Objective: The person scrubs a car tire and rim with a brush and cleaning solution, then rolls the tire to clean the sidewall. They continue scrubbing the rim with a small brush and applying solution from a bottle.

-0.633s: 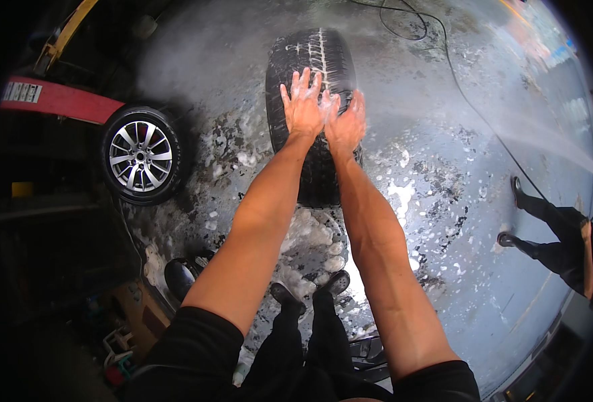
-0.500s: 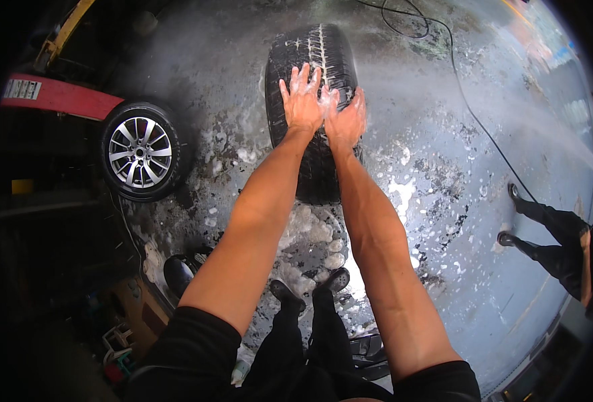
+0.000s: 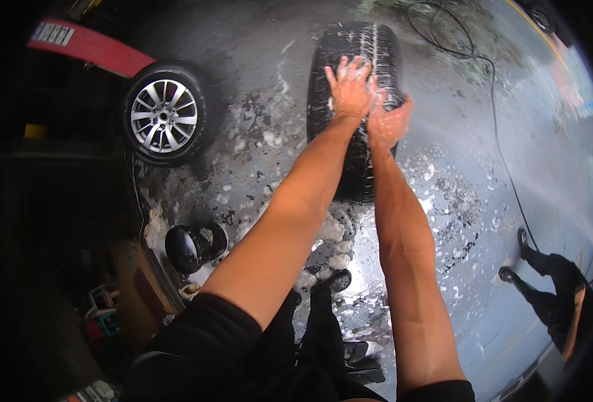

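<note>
Ahead of me a black tyre (image 3: 355,164) stands upright on its tread, wet and streaked with white foam. My left hand (image 3: 351,87) lies on the upper tread, fingers spread and soapy. Just beside it, my right hand (image 3: 389,122) rests near the tyre's right edge, its fingers stretched apart and wet with suds. Neither hand is wrapped round anything. The tyre's far side is out of sight, and my hands and forearms cover part of the tread.
A second wheel with a silver spoked rim (image 3: 164,116) is at the left by a red beam (image 3: 95,45). A black bucket (image 3: 194,246) stands below it. Foam patches the wet floor (image 3: 269,100). A black hose (image 3: 495,120) runs along the right, near another person (image 3: 552,285) and a water spray.
The whole view has shifted, so the tyre and my hands now appear farther right. More of the bucket shows. Both hands remain on the tread.
</note>
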A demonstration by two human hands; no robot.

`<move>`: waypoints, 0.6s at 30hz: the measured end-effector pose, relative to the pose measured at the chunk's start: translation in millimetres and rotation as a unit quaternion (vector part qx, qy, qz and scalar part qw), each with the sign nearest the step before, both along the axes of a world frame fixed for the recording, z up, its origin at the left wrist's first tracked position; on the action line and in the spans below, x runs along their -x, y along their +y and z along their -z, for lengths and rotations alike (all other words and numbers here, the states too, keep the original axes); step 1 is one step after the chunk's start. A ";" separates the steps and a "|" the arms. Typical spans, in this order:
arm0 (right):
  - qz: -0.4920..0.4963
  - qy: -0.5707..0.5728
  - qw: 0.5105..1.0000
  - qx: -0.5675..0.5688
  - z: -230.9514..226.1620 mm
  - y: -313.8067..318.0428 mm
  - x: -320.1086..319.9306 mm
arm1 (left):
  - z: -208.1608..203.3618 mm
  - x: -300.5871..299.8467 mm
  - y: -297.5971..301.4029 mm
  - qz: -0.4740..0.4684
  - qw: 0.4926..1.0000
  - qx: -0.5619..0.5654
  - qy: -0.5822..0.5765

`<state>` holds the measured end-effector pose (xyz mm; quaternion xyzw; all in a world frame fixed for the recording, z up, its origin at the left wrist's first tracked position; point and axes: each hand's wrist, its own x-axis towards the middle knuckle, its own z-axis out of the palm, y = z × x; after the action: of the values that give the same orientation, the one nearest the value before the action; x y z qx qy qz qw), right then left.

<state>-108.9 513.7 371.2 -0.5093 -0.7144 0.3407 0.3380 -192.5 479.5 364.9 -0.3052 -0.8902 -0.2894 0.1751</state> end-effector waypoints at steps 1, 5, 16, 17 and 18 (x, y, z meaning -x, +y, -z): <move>0.004 0.013 1.000 -0.013 2.6 2.8 -1.1 | -2.3 -2.1 4.1 0.003 1.000 -0.018 -0.002; 0.013 0.057 0.996 -0.069 15.5 1.9 -2.0 | -5.5 2.6 5.5 0.009 0.998 -0.041 0.045; 0.000 -0.001 1.000 0.005 8.2 2.3 -10.5 | -0.8 -8.5 6.3 0.002 0.995 0.092 0.032; 0.008 0.005 1.000 -0.003 11.4 6.2 -14.3 | -4.9 -12.2 8.6 0.010 0.994 0.105 0.033; 0.011 0.019 1.000 -0.011 12.2 6.0 -11.7 | -5.7 -11.2 9.1 0.025 0.994 0.097 0.031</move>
<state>-97.3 519.7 359.0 -0.5064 -0.7061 0.3386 0.3609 -181.3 488.6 370.6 -0.3517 -0.9004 -0.1962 0.1645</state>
